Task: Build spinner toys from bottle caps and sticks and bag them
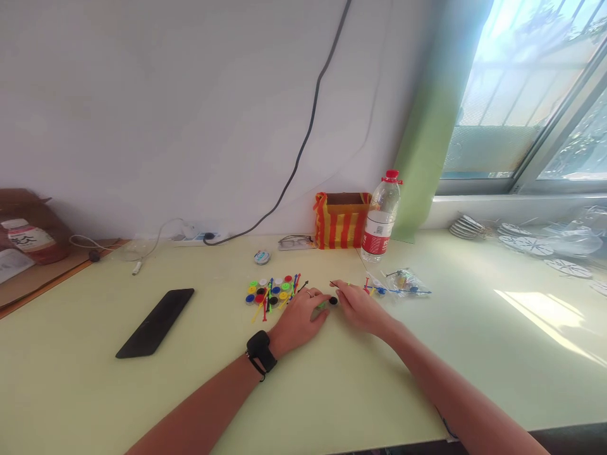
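My left hand [298, 320], with a ring and a black wrist device [260, 349], curls its thumb and index finger around a small green disc [322, 306], partly hidden. A black round piece [333, 301] lies on the table between my two hands. The fingers of my right hand [359, 306] are closed on a thin dark arrow pointer [333, 284], mostly covered by them. Left of my left hand sit several coloured round pieces [260, 299] in rows, with coloured arrow pointers [268, 296] lying over them. Beyond my right hand are a blue arrow pointer [417, 291] and a clear plastic bag [403, 280] of small parts.
A black phone-like slab [155, 323] lies at left. Behind stand a striped box [342, 221], a plastic bottle [380, 218], glasses [296, 241] and a small round tin [262, 256]. Printed white discs [531, 245] lie at right. A black cable [303, 142] hangs along the wall.
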A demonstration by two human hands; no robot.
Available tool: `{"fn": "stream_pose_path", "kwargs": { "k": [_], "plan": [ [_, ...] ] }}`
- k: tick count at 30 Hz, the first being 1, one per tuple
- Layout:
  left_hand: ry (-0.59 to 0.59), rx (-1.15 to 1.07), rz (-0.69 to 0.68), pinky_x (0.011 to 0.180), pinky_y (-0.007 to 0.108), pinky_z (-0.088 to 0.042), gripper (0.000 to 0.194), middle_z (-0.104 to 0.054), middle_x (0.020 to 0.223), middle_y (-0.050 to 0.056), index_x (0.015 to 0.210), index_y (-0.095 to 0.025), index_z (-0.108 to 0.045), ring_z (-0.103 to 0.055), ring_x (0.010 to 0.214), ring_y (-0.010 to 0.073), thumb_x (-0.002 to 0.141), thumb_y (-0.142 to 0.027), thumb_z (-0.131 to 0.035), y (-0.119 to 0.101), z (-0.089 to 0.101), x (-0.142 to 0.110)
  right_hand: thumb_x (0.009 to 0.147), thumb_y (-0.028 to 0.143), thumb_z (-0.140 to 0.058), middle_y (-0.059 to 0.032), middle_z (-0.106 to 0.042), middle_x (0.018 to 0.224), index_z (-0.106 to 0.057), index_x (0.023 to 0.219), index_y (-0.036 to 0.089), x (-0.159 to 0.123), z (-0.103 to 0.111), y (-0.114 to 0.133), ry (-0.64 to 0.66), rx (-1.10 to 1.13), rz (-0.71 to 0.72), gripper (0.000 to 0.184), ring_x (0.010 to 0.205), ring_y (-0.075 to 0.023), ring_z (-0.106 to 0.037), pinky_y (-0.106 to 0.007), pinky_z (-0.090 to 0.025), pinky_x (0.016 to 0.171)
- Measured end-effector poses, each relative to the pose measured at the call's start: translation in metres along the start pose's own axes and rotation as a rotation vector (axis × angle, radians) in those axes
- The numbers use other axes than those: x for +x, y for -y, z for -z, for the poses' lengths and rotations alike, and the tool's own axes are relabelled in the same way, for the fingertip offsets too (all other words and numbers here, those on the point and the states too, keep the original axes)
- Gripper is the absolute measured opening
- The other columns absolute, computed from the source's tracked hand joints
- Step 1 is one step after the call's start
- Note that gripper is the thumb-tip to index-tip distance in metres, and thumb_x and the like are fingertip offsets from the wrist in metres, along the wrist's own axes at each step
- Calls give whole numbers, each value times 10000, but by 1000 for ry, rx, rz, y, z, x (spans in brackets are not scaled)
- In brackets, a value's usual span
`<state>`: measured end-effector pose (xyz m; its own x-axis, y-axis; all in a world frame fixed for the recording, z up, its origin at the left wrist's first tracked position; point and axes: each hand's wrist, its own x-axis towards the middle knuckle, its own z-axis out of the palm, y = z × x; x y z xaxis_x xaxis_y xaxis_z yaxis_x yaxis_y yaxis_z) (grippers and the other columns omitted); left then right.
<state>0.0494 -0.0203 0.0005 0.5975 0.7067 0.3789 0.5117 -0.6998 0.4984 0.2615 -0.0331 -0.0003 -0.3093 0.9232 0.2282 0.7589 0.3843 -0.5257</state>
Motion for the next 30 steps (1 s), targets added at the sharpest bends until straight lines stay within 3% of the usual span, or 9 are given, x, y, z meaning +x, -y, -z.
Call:
{"fn": "stream_pose_path", "kwargs": {
  "k": [6, 10, 13, 17, 20, 24, 26, 30],
  "plan": [
    [34, -54, -33, 962, 391, -512, 245, -684, 1114, 60, 1145, -270, -702, -624, 1089, 252, 953, -200, -567, -6, 2, 1, 1017, 203, -422, -144, -669, 1184, -573, 1348, 177, 2, 1, -10, -5, -48, -104, 365, 1084, -248, -642, -357, -479, 911],
    [111, 2, -77, 921, 391, -514, 305, -651, 1092, 73, 1217, -290, -697, -610, 1044, 253, 982, -211, -519, -11, 5, -1, 1011, 278, -473, -137, -655, 1176, -521, 1413, 190, 1, 3, -10, -2, -99, -165, 415, 995, -241, -647, -337, -476, 837],
    [91, 7, -55, 951, 409, -506, 318, -636, 1116, 86, 1269, -275, -671, -596, 1068, 265, 980, -247, -540, -10, 4, -1, 1014, 224, -427, -146, -659, 1192, -497, 1426, 167, 2, 5, -10, -2, -189, -173, 422, 1033, -258, -624, -342, -461, 833],
    [46, -79, -1, 1000, 412, -490, 312, -631, 1151, 91, 1281, -255, -658, -596, 1112, 264, 993, -280, -540, -3, 2, 0, 923, 33, -394, -148, -669, 1158, -462, 1461, 137, 3, 13, -13, -12, -332, -109, 552, 1076, -274, -575, -375, -437, 913],
    [37, -128, 36, 922, 383, -509, 231, -638, 1114, 78, 1156, -238, -694, -622, 1018, 240, 1005, -315, -538, 0, 1, 2, 900, -10, -357, -131, -639, 1151, -421, 1509, 175, 1, 22, -13, -54, -318, -54, 640, 1044, -260, -571, -361, -451, 882],
    [16, -183, 63, 768, 337, -507, 215, -626, 1017, 50, 982, -217, -703, -588, 781, 177, 978, -402, -594, -3, 2, 2, 961, 49, -311, -75, -569, 1105, -407, 1518, 309, -5, 32, -7, -27, -225, 20, 623, 811, -188, -582, -299, -463, 731],
    [0, -235, 75, 716, 316, -495, 222, -615, 1015, 45, 972, -210, -706, -544, 702, 143, 958, -415, -621, -4, 1, 2, 978, 86, -311, -65, -550, 1102, -421, 1483, 308, -8, 34, -3, 24, -184, 68, 562, 731, -168, -564, -301, -469, 712],
    [-35, -327, 135, 627, 279, -459, 217, -627, 904, 29, 950, -203, -720, -526, 662, 134, 892, -411, -702, -4, -2, 6, 990, 139, -327, -114, -549, 1179, -324, 1453, 207, -11, 30, 1, -12, -71, 83, 468, 873, -208, -617, -358, -509, 809]
  ]
}}
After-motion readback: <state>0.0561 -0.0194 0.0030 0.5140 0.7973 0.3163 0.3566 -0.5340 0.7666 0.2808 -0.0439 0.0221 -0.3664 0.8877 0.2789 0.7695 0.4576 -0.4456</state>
